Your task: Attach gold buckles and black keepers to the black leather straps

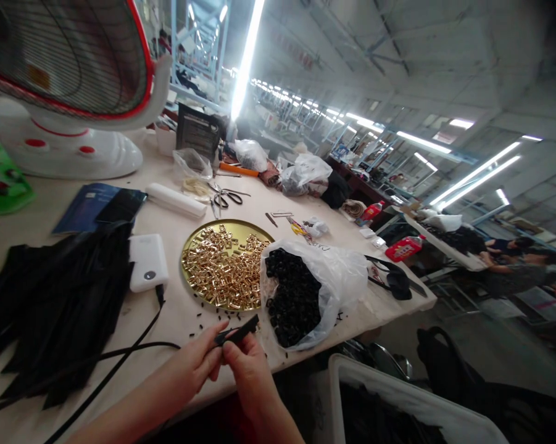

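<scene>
Near the front edge of the table, my left hand (202, 356) and my right hand (250, 361) meet, both with fingers closed on a short black strap (243, 330). Just beyond them lies a round gold tray (184, 274) heaped with small gold metal buckles (226, 277). To its right, an open clear plastic bag (342, 271) holds many small black pieces (292, 296). A few tiny black bits are scattered between the tray and my hands.
Black straps (69, 296) lie in a pile at left, beside a white power bank (149, 262) with a cable (134, 345). A fan (74, 148), scissors (226, 196) and red packages (403, 248) stand or lie farther off. A white bin (398, 394) is below the table at right.
</scene>
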Demonstrator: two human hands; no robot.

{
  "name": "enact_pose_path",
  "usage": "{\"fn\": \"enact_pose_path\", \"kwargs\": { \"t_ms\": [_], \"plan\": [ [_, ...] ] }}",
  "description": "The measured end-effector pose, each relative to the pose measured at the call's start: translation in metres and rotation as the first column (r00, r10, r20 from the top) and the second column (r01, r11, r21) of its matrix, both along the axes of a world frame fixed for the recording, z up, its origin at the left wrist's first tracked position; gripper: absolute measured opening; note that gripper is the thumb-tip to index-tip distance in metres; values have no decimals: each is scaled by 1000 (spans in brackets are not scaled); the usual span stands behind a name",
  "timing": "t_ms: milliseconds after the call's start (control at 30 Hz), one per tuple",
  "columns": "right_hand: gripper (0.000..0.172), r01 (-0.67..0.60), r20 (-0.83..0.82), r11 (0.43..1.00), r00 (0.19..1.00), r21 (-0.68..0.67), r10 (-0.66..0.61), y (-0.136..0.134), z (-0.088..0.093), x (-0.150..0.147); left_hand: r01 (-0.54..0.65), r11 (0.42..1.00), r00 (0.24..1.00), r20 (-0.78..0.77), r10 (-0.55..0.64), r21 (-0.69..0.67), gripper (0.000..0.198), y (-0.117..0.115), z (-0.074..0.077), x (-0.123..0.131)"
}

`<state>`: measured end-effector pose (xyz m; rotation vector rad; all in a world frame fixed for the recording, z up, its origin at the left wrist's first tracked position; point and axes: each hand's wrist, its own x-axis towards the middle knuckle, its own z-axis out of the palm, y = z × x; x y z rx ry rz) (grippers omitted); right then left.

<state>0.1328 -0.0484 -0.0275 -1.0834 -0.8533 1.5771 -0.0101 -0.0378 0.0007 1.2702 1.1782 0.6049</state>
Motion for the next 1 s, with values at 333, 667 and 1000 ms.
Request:
{"fn": "enact_pose_path", "kwargs": {
  "t_ms": [333, 667, 1000],
  "plan": [
    [12, -193, 853, 915, 469, 353, -230, 114, 10, 21, -247, 952, 949, 152, 275, -178, 32, 6, 28, -5],
    [16, -238, 880, 912, 426, 334, -211, 139, 3, 3, -247, 939, 939, 180, 293, -239, 34, 3, 21, -10],
    [29, -175, 226, 983, 961, 54, 158, 58, 23, -8, -338, 940, 906, 255, 337, -42, 36, 20, 20, -8]
  ]
}}
